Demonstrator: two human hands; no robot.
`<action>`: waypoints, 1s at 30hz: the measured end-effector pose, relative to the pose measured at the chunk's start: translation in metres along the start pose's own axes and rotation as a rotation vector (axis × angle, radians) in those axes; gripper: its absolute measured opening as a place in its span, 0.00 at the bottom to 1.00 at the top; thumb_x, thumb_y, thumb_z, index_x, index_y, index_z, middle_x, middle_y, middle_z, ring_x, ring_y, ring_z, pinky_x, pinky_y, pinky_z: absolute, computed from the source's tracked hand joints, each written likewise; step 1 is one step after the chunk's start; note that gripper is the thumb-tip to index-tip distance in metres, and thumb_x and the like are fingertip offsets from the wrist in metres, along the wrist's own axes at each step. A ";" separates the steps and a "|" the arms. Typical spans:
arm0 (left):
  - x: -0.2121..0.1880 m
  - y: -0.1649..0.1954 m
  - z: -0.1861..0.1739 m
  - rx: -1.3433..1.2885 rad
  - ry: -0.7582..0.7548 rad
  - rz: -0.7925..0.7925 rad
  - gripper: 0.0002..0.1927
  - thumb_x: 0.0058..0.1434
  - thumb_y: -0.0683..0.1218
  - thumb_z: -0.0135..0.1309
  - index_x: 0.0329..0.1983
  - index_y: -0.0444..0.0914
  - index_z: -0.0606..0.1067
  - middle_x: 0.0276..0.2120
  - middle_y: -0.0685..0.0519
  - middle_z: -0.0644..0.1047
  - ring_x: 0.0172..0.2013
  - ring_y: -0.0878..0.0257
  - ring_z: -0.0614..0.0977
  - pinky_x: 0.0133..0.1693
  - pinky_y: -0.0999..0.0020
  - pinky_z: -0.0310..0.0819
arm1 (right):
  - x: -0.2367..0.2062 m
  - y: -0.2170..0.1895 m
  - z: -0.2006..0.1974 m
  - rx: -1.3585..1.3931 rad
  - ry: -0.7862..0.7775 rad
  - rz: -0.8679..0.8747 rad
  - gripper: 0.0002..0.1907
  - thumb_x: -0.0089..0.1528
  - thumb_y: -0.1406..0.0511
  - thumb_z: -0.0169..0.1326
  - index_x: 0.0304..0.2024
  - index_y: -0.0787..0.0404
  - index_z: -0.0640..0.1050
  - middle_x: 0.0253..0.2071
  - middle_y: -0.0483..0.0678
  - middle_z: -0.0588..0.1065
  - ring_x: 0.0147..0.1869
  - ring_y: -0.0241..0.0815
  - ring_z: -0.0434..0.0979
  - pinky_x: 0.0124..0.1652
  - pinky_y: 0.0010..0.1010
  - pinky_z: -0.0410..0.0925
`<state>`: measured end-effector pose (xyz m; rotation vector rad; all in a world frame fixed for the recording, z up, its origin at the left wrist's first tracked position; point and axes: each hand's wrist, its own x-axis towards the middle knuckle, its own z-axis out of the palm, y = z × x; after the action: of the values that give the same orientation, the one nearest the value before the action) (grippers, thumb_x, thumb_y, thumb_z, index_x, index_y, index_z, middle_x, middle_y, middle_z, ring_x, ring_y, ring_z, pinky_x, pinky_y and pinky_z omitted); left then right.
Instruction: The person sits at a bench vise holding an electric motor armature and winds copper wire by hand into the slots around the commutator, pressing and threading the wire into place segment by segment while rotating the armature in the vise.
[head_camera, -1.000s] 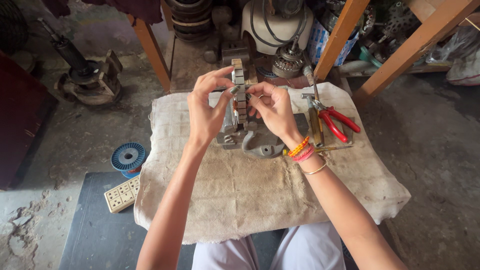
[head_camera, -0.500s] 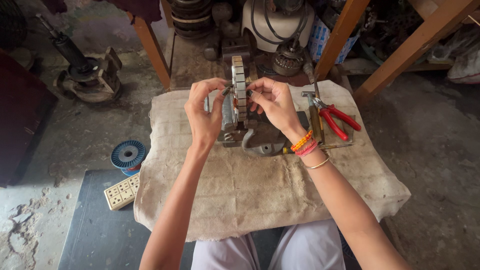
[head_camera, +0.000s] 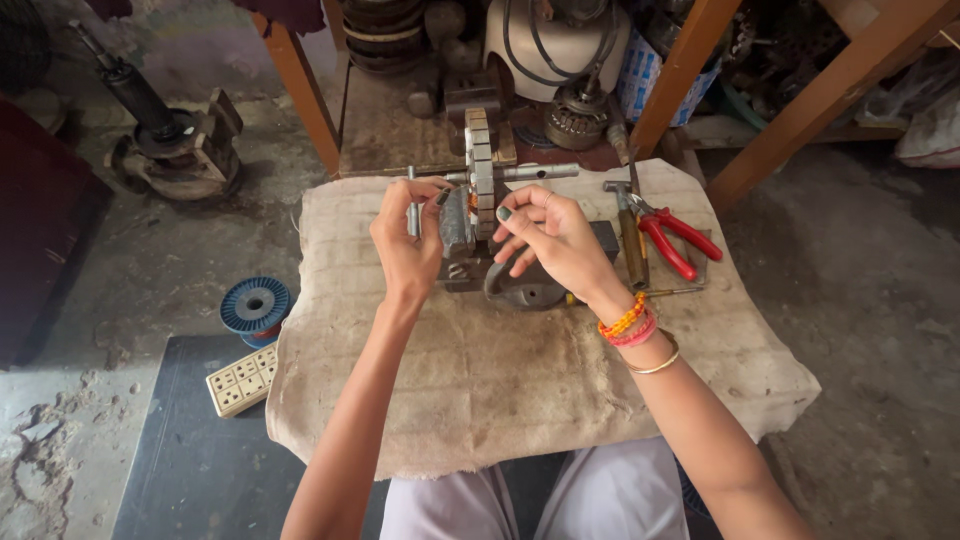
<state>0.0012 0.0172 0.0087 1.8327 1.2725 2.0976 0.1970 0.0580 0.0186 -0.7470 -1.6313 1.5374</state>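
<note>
Work surface: a table draped in coarse, stained sackcloth (head_camera: 520, 370), the person seated close against it.

On the cloth, under both hands, a small grey metal bench vise (head_camera: 500, 270). Above it stands the piece being handled: a motor armature (head_camera: 483, 165), a stack of pale, rusty-edged steel laminations set upright as a narrow slotted disc, with a bright steel shaft running crosswise through it and jutting out on both sides. It sits just beyond the fingertips, between the two hands.

Left hand (head_camera: 410, 245): fingers curled in toward the thumb, pinching close beside the near face of the stack; what is pinched is too small to tell.

Right hand (head_camera: 550, 235): fingers loosely spread, forefinger and thumb touching the laminations' lower edge; bangles on the wrist.

Off past the right-hand knuckles lie a hammer (head_camera: 628, 230) and red-handled pliers (head_camera: 672, 240). On the floor, outside the left wrist, a blue wire spool (head_camera: 254, 305) and a cream socket board (head_camera: 241, 378).
</note>
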 end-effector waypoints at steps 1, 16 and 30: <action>0.000 0.000 0.000 0.004 -0.003 0.000 0.08 0.62 0.28 0.50 0.40 0.32 0.72 0.40 0.48 0.81 0.41 0.57 0.81 0.48 0.68 0.74 | -0.001 0.000 0.000 -0.015 0.007 0.006 0.10 0.67 0.64 0.52 0.47 0.64 0.73 0.34 0.49 0.78 0.30 0.37 0.81 0.25 0.26 0.71; 0.002 -0.006 -0.009 0.577 -0.129 0.388 0.11 0.58 0.31 0.55 0.40 0.38 0.76 0.43 0.54 0.82 0.48 0.59 0.80 0.51 0.62 0.70 | -0.001 0.000 -0.008 -0.471 0.278 -0.360 0.04 0.64 0.71 0.59 0.41 0.65 0.83 0.21 0.31 0.60 0.26 0.21 0.54 0.26 0.19 0.49; 0.008 -0.004 -0.019 0.881 -0.340 0.638 0.21 0.55 0.37 0.60 0.53 0.41 0.74 0.49 0.55 0.79 0.53 0.60 0.78 0.57 0.60 0.69 | -0.001 0.008 -0.017 -0.729 0.437 -0.461 0.04 0.62 0.72 0.60 0.39 0.64 0.83 0.18 0.38 0.55 0.23 0.27 0.53 0.24 0.25 0.52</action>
<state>-0.0187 0.0143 0.0132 3.1284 1.8548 1.3202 0.2113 0.0673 0.0103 -0.9108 -1.8408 0.3958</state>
